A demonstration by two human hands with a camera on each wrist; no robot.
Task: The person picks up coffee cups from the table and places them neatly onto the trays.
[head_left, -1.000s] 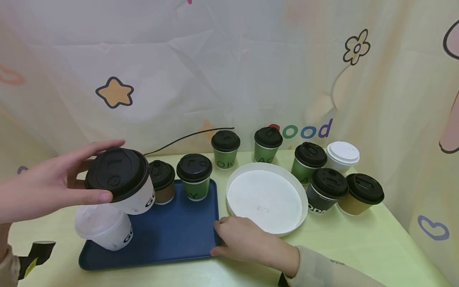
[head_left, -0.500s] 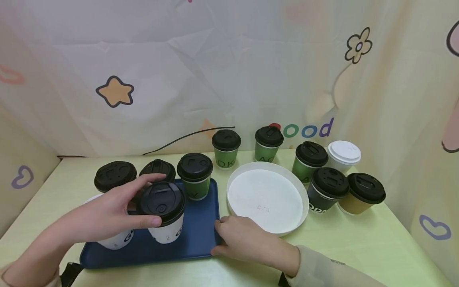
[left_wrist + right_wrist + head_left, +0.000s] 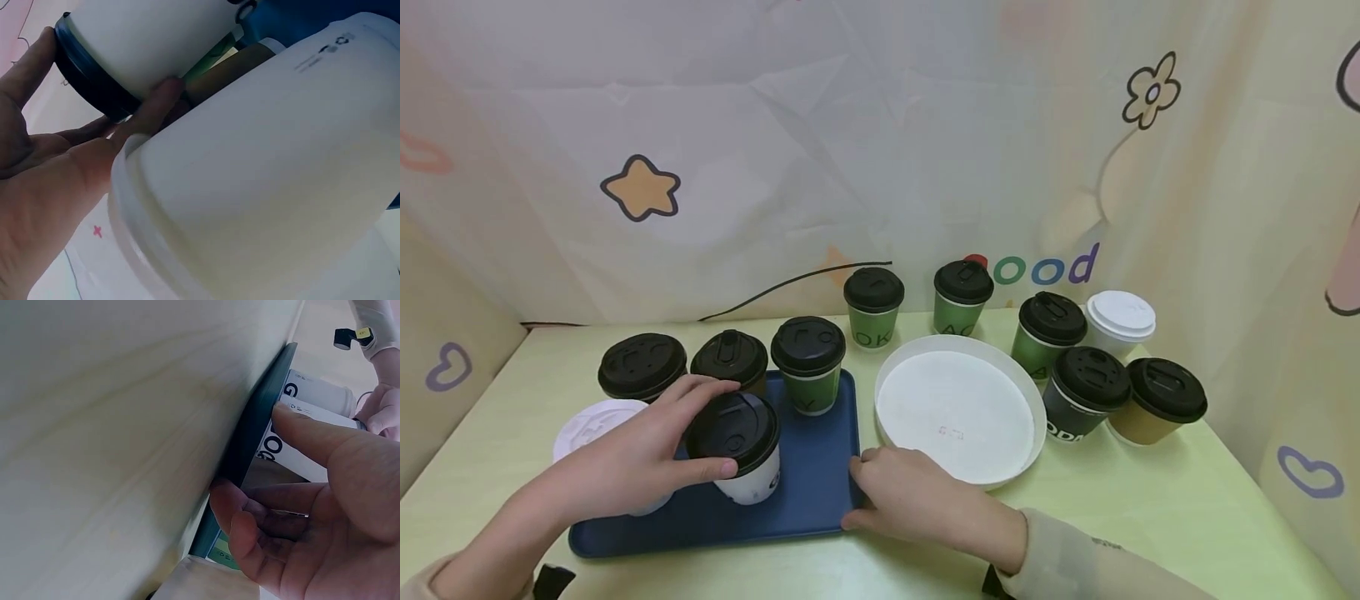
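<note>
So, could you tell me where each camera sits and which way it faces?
Head: worn on the head, facing forward and down at the blue tray; left hand and right hand show.
Left wrist: worn there, facing the black-lidded cup that hand grips; only that hand shows.
Right wrist: worn there, facing the blue tray's edge; right hand close, left hand beyond.
Both wrist views share the blue tray.

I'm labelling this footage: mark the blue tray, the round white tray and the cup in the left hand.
Blue tray [image 3: 814, 467], head view: bare floor.
Round white tray [image 3: 957, 404], head view: inner floor.
Held cup [image 3: 742, 435], head view: top of black lid.
</note>
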